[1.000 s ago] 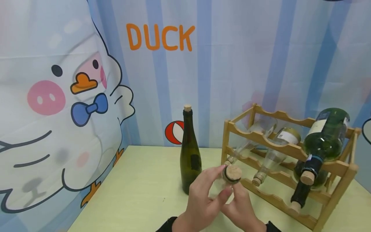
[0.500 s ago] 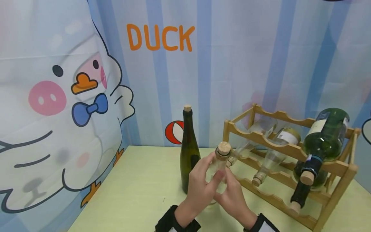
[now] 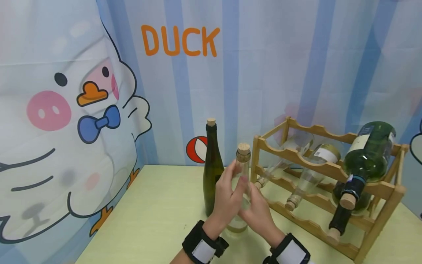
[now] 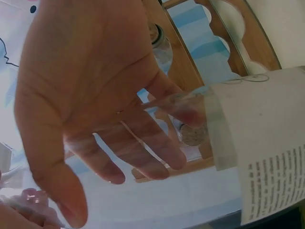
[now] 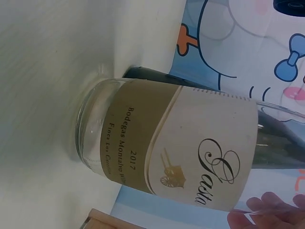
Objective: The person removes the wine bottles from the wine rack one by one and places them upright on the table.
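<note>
A clear glass wine bottle (image 3: 238,224) with a cork (image 3: 243,148) in its neck stands upright between my hands. My left hand (image 3: 226,201) grips its upper part from the left, the thumb across the front. My right hand (image 3: 260,214) holds the same bottle from the right, just below the neck. In the left wrist view the fingers (image 4: 143,148) show through the glass, beside a printed label (image 4: 267,143). The right wrist view shows the white and gold front label (image 5: 205,148). Whether the base touches the table cannot be told.
Behind my left hand stands a corked dark green bottle (image 3: 211,172). A wooden wine rack (image 3: 384,211) on the right holds several corked bottles lying neck forward, including a green one (image 3: 367,154). The pale table (image 3: 158,205) meets a printed duck curtain (image 3: 263,73).
Both hands have shifted slightly left with the clear wine bottle. It has gone from tipped toward me, cork foremost, to upright. The rack and green bottle stay in place.
</note>
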